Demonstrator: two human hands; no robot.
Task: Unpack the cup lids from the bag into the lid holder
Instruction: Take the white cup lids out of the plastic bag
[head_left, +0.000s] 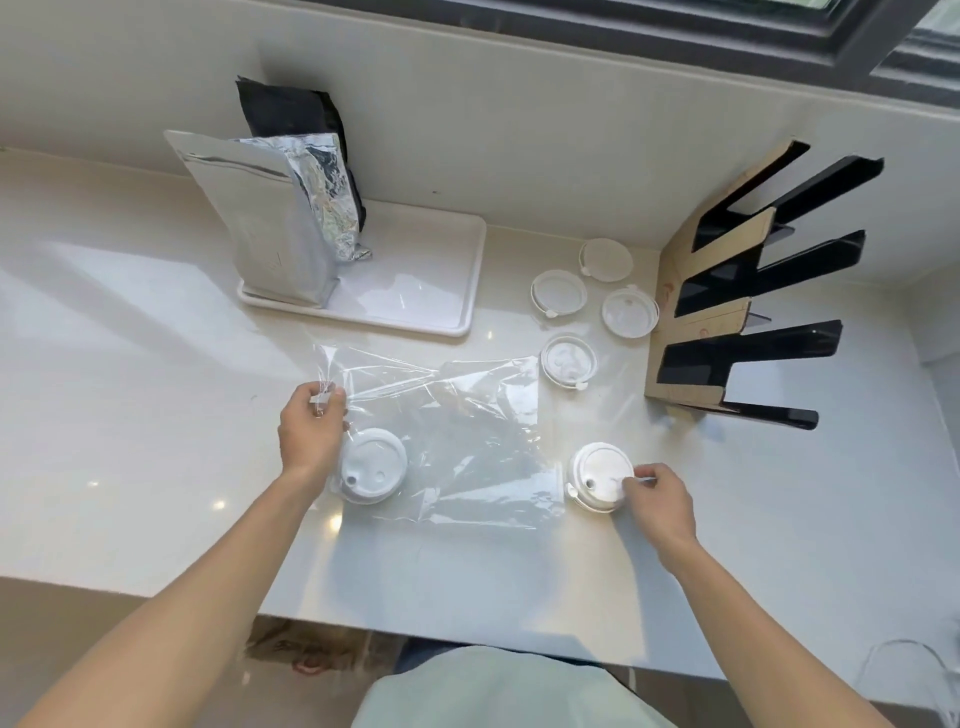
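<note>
The counter (130, 364) is bare at far left, its near edge running across below the arms. On a tray (441, 312) by the wall stand two foil pouches (280, 218). The left hand (310, 431) pinches a corner of the clear bag (457, 431), which lies flat and crinkled; a stack of white lids (371, 473) sits inside it by that hand. The right hand (660, 499) pinches the rim of a second stack (600, 480) just outside the bag. Four loose lids (569, 361) lie beyond, near the black slotted holder (727, 291), which stands against the right wall.
</note>
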